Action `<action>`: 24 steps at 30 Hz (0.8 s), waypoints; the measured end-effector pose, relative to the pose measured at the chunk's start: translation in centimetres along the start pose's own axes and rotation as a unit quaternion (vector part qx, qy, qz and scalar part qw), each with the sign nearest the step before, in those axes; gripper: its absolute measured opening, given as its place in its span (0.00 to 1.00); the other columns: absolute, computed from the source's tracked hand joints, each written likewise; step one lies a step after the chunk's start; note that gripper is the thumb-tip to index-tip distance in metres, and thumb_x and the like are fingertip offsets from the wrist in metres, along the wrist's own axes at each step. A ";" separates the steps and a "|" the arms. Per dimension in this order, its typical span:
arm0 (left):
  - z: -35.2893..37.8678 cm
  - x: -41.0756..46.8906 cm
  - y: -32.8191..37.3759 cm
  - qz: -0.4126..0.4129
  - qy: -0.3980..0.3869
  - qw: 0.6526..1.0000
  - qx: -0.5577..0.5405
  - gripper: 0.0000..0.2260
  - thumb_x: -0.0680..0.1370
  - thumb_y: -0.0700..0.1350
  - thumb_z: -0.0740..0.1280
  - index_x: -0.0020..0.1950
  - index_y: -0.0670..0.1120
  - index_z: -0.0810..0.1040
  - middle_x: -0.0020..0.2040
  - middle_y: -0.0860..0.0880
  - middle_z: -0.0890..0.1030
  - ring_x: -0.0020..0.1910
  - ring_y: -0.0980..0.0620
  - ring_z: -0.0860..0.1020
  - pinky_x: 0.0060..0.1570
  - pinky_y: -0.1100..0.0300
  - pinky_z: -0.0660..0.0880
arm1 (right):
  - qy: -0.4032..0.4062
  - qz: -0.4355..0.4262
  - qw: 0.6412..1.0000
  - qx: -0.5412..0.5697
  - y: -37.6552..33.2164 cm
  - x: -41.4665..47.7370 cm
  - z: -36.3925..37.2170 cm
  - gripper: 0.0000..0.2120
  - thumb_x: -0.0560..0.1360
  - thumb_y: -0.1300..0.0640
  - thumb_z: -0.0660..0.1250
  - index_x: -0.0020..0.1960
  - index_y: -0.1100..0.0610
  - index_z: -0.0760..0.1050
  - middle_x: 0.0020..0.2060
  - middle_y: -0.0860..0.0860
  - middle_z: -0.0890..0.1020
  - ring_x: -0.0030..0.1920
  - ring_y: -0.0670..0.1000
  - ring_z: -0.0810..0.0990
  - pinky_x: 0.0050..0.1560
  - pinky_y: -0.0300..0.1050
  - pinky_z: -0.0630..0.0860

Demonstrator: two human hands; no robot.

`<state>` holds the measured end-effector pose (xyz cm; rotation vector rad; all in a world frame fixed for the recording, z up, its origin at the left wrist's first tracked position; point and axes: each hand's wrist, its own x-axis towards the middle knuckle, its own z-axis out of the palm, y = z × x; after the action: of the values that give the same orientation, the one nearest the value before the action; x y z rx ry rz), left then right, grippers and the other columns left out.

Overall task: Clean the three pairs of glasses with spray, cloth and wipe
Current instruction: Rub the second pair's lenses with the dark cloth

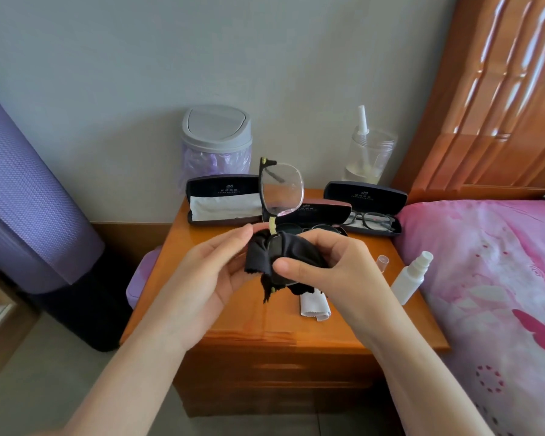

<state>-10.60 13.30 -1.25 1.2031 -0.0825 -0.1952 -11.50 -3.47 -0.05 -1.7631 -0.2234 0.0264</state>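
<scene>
"Right hand (321,256), first entry: what do you log for it?"

"From my console I log it clamped on the black cloth (296,247), thumb in front and fingers behind. The lower lens of the glasses (282,190) is folded inside that cloth."

"And the left hand (214,272)?"

"Fingers curled, pinching at the bridge, just left of the right hand's fingertips. Whether it grips the frame alone or the cloth edge too, I cannot tell."

"Axis of the frame?"

"Upright. One lens sits inside the right hand's grip; the other stands bare, straight above both hands. My judgement: the coming move turns on that. The bare lens lies up from the right hand, so either the cloth travels up the long axis or the frame gets turned end for end. The right hand carries the cloth, so it is nearer the work, and the left would steady."

"Supplies?"

"Spray bottle (411,276) stands to the right of the right hand, apart from it. The white wipe (315,306) lies just below that hand, on the nightstand (265,328)"
</scene>
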 end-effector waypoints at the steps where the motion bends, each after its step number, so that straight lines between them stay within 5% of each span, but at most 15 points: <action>1: -0.1 0.0 0.1 -0.012 -0.019 1.000 -0.010 0.14 0.75 0.45 0.61 0.58 0.47 0.80 0.52 0.46 0.84 0.53 0.53 0.82 0.44 0.66 0.79 | 0.002 0.000 1.000 0.006 0.0 0.0 -0.1 0.07 0.68 0.59 0.75 0.44 0.52 0.80 0.35 0.48 0.84 0.40 0.48 0.84 0.42 0.38 0.81; 7: -0.4 -0.1 -0.1 -0.009 -0.064 0.995 0.079 0.17 0.70 0.45 0.66 0.58 0.48 0.80 0.52 0.49 0.84 0.53 0.54 0.82 0.47 0.66 0.78 | -0.012 -0.006 1.000 0.009 0.3 0.0 -0.2 0.10 0.67 0.56 0.75 0.46 0.57 0.81 0.37 0.50 0.84 0.41 0.47 0.84 0.42 0.37 0.79; 11: 0.1 -0.2 -1.0 0.037 -0.024 0.991 0.130 0.15 0.70 0.53 0.67 0.55 0.53 0.82 0.49 0.45 0.84 0.52 0.43 0.80 0.53 0.55 0.79 | -0.016 -0.013 1.000 -0.014 0.4 -0.1 0.3 0.11 0.66 0.54 0.76 0.46 0.56 0.81 0.39 0.52 0.85 0.43 0.50 0.84 0.47 0.46 0.82; 15: 1.2 -0.5 -1.1 0.130 0.050 0.977 0.159 0.14 0.69 0.55 0.65 0.49 0.51 0.84 0.34 0.53 0.81 0.30 0.61 0.73 0.30 0.72 0.70 | -0.023 -0.011 1.000 -0.007 0.3 -0.1 0.4 0.09 0.66 0.57 0.76 0.45 0.57 0.80 0.37 0.51 0.84 0.41 0.50 0.84 0.45 0.43 0.82; 20: 1.6 -0.6 -1.7 0.154 0.096 0.971 0.153 0.13 0.70 0.54 0.66 0.48 0.50 0.84 0.41 0.50 0.84 0.37 0.57 0.78 0.32 0.70 0.73 | -0.021 -0.016 1.000 0.010 0.4 -0.2 0.5 0.11 0.67 0.52 0.73 0.47 0.56 0.81 0.39 0.51 0.84 0.43 0.47 0.84 0.45 0.37 0.79; 24: 1.4 -0.5 -1.7 0.168 0.126 0.968 0.140 0.14 0.71 0.51 0.65 0.50 0.47 0.84 0.39 0.51 0.83 0.36 0.62 0.77 0.32 0.72 0.71 | -0.074 0.039 0.996 0.042 1.0 -0.6 -0.3 0.19 0.78 0.42 0.57 0.54 0.52 0.81 0.48 0.46 0.85 0.54 0.43 0.81 0.61 0.43 0.73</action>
<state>-11.46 11.50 -2.27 1.4656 -0.0928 0.2759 -11.92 -4.06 -1.02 -1.6877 -0.2567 0.2197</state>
